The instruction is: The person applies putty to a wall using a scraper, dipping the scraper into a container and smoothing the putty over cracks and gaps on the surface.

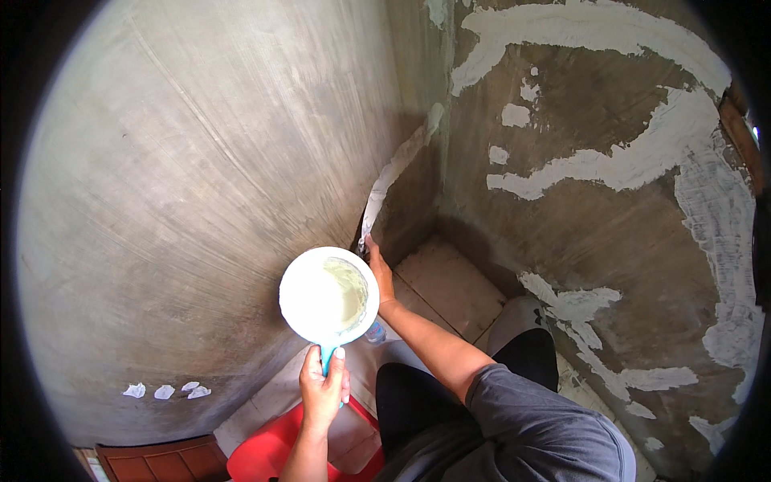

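My left hand (325, 386) is closed on the blue handle (328, 360) of a round white pan (317, 293) with pale paste inside, held upright below the wall's corner. My right hand (379, 277) reaches past the pan's right side and grips a dark, flat tool (362, 247), mostly hidden, at the left wall. Its fingertips are at the lower end of a narrow white filler strip (389, 173) that runs up that wall toward the corner.
Broad white patches (594, 169) mark the right-hand wall (610, 241). A tiled floor (450, 285) lies below, with a red plastic object (257, 450), a small clear bottle (375, 333) and my legs. A brown panel (161, 462) stands at lower left.
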Tool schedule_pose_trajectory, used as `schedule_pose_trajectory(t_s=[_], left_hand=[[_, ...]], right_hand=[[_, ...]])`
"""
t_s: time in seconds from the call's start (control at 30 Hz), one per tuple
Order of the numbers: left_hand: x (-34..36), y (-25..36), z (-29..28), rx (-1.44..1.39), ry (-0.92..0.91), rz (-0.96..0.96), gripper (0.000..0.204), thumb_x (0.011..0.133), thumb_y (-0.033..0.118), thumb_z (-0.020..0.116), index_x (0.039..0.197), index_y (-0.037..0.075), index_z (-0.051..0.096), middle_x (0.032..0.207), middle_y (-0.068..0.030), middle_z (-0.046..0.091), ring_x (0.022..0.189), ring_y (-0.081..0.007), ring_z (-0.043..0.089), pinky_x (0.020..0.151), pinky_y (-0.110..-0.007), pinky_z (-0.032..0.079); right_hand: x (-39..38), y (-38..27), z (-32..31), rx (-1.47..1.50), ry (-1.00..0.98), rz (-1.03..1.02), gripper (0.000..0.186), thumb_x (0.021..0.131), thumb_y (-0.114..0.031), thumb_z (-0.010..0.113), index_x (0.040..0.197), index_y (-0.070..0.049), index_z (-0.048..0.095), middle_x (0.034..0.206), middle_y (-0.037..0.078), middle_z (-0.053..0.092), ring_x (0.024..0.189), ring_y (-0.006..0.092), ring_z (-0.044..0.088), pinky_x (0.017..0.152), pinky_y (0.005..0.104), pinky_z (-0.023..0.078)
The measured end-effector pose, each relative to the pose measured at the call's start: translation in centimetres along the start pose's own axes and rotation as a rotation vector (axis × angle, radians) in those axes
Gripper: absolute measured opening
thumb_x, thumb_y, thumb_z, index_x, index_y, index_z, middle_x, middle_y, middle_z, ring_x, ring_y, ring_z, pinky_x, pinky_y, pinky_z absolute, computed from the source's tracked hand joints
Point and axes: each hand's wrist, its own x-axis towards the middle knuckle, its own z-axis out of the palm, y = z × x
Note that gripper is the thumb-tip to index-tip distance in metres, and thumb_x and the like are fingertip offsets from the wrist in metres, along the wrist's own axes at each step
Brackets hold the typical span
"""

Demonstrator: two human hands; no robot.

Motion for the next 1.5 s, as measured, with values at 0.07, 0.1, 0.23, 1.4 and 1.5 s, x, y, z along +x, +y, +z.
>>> schedule_pose_trajectory(t_s=[0.07, 0.1, 0.23, 1.4, 1.5], left_hand=[[0.0, 0.2, 0.0, -0.014, 0.015, -0.010, 0.019, 0.105, 0.021, 0.057, 0.096, 0.007, 0.048, 0.059, -0.0014, 0.050, 0.041, -0.0079, 0.045, 0.036, -0.024, 0.038], [0.0, 0.1, -0.1, -0.028, 0.017, -0.008, 0.019, 0.105, 0.020, 0.057, 0.096, 0.006, 0.048, 0.059, -0.0016, 0.050, 0.040, -0.0080, 0.045, 0.036, -0.024, 0.038], [0.0, 0.0, -0.4, -0.025, 0.025, 0.005, 0.019, 0.105, 0.020, 0.057, 0.096, 0.005, 0.048, 0.059, -0.0019, 0.051, 0.040, -0.0082, 0.044, 0.036, -0.024, 0.038], [-0.2, 0.4, 0.2, 0.028, 0.004, 0.010, 0.022, 0.105, 0.025, 0.058, 0.096, 0.006, 0.049, 0.058, -0.0006, 0.050, 0.041, -0.0074, 0.045, 0.037, -0.024, 0.038], [-0.1, 0.2, 0.0, 0.020, 0.018, 0.019, 0.024, 0.105, 0.025, 0.058, 0.095, 0.006, 0.048, 0.058, -0.0007, 0.050, 0.041, -0.0076, 0.046, 0.037, -0.024, 0.038]], right_hand=[[-1.1, 0.9, 0.5, -0.038, 0.023, -0.017, 0.062, 0.098, -0.028, 0.065, 0.150, -0.007, 0.038, 0.138, 0.027, 0.057, 0.121, 0.0443, 0.060, 0.101, 0.0460, 0.050], [-1.4, 1.2, 0.4, -0.041, 0.049, -0.030, 0.062, 0.098, -0.028, 0.065, 0.150, -0.007, 0.038, 0.138, 0.027, 0.057, 0.121, 0.0445, 0.060, 0.101, 0.0460, 0.050], [-0.6, 2.2, -1.3, -0.010, 0.160, -0.065, 0.062, 0.099, -0.028, 0.064, 0.150, -0.005, 0.037, 0.134, 0.031, 0.057, 0.121, 0.0457, 0.059, 0.100, 0.0461, 0.050], [0.3, 1.6, -3.6, -0.065, 0.248, -0.167, 0.061, 0.095, -0.025, 0.070, 0.147, -0.008, 0.042, 0.086, 0.017, 0.066, 0.074, 0.0292, 0.065, 0.071, 0.0404, 0.054], [2.6, 0.0, -3.3, -0.068, 0.272, -0.163, 0.062, 0.096, -0.027, 0.070, 0.147, -0.006, 0.042, 0.089, 0.019, 0.066, 0.075, 0.0309, 0.065, 0.072, 0.0399, 0.054]])
